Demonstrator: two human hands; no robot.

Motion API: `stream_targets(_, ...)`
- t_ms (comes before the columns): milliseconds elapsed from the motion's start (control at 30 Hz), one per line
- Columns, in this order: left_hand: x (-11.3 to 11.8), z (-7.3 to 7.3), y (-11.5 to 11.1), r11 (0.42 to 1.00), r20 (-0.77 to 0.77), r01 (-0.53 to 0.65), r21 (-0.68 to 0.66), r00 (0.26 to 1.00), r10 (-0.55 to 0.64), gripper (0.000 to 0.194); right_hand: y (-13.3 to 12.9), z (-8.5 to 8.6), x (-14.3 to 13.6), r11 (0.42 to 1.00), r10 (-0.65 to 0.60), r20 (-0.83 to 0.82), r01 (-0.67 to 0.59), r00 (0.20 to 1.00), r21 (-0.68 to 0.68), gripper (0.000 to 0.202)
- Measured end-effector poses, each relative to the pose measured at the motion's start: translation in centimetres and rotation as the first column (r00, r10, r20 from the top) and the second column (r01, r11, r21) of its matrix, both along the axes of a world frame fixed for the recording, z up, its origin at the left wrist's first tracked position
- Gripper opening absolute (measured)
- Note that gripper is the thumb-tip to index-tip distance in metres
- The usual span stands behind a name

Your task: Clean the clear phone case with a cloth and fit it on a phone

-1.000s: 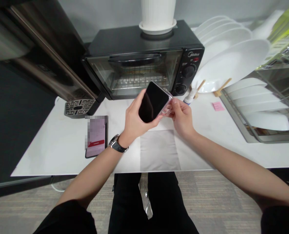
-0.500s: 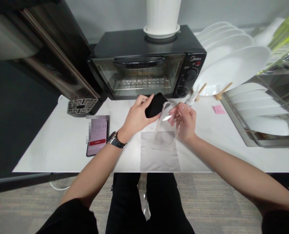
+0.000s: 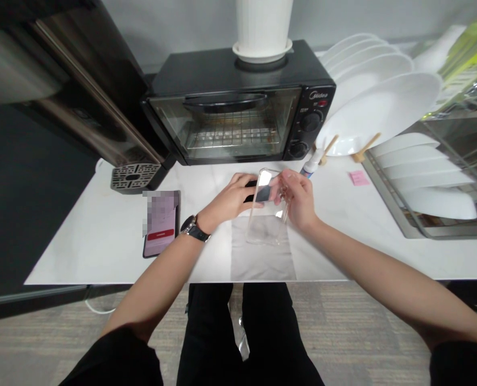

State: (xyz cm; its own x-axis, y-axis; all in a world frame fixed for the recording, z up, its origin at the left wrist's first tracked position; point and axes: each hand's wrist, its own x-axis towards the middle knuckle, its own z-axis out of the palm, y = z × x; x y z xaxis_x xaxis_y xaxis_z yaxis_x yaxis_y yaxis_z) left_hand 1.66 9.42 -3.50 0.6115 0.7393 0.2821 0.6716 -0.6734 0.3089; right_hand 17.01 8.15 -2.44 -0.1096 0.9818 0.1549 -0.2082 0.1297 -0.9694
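Note:
My left hand, a watch on its wrist, is closed around a black smartphone low over the counter. Its fingers cover much of the phone, and part of the rest shows through a clear phone case. That case is tilted upright in my right hand, pinched by its right edge between thumb and fingers. Beneath the case a grey cloth lies flat at the counter's front edge. Just beyond my right hand is a small white spray bottle.
A black toaster oven stands behind my hands, with a white pot on top. Another phone, its screen lit, lies left. White plates stand in a rack at right, near a pink sticky note. A dispenser is at far left.
My left hand has lowered the black phone and flattened it toward the counter. The clear case in my right hand has moved slightly left and now overlaps the phone in view.

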Motion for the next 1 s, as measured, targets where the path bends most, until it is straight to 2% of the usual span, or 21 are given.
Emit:
stream_targets(133,0.1,-0.3,0.3,1.000,-0.015,0.028,0.013,1.000,-0.027,0.033,0.0,0.5,-0.3,1.000,-0.009,0.033,0.009,0.999,0.010,0.032)
stream_targets(200,-0.1,0.4,0.1,0.999,0.010,0.039,0.029,0.999,-0.039,0.030,-0.5,1.3,-0.5,1.000,-0.010,0.067,0.008,0.998,0.023,0.031)
stream_targets(233,-0.3,1.0,-0.3,0.999,0.048,0.006,0.037,0.999,-0.008,0.030,-1.0,1.7,-0.5,0.999,-0.005,0.091,0.002,0.996,0.033,0.031)
stream_targets(333,-0.5,3.5,-3.1,0.974,0.262,-0.226,0.014,0.941,0.214,0.034,-2.9,3.1,-0.3,0.999,-0.030,0.149,0.023,0.988,0.047,0.028)
stream_targets(433,0.2,5.1,-7.7,0.946,0.288,-0.305,-0.107,0.901,0.323,0.049,-5.1,3.4,-0.1,0.995,-0.096,0.151,0.095,0.984,0.016,0.028)
stream_targets(533,1.7,4.9,-11.7,0.904,0.230,-0.387,-0.182,0.877,0.422,0.076,-6.7,2.6,-0.3,0.994,-0.099,0.149,0.105,0.984,-0.034,0.030)
stream_targets(633,2.0,3.6,-13.3,0.858,0.173,-0.469,-0.208,0.846,0.504,0.068,-8.0,1.7,-0.5,0.997,-0.039,0.184,0.052,0.982,-0.063,0.032)
stream_targets(700,1.2,2.9,-13.6,0.829,0.163,-0.520,-0.203,0.817,0.553,0.063,-8.7,1.1,-0.2,0.999,-0.029,0.275,0.036,0.961,-0.020,0.029)
stream_targets(767,0.0,2.5,-13.8,0.804,0.166,-0.565,-0.184,0.789,0.592,0.064,-9.3,0.6,0.4,0.996,-0.067,0.450,0.031,0.891,0.088,0.029)
stream_targets(867,-1.5,2.2,-14.3,0.796,0.141,-0.585,-0.155,0.785,0.604,0.067,-9.9,-0.2,1.2,0.970,-0.127,0.719,-0.065,0.684,0.234,0.032)
stream_targets(933,-1.9,2.1,-14.8,0.801,0.111,-0.581,-0.142,0.795,0.597,0.067,-10.0,-0.6,1.3,0.953,-0.158,0.813,-0.127,0.560,0.273,0.033)
stream_targets(1000,-2.1,1.8,-15.1,0.804,0.084,-0.580,-0.133,0.802,0.592,0.065,-9.9,-0.9,1.2,0.943,-0.186,0.853,-0.156,0.487,0.294,0.031)
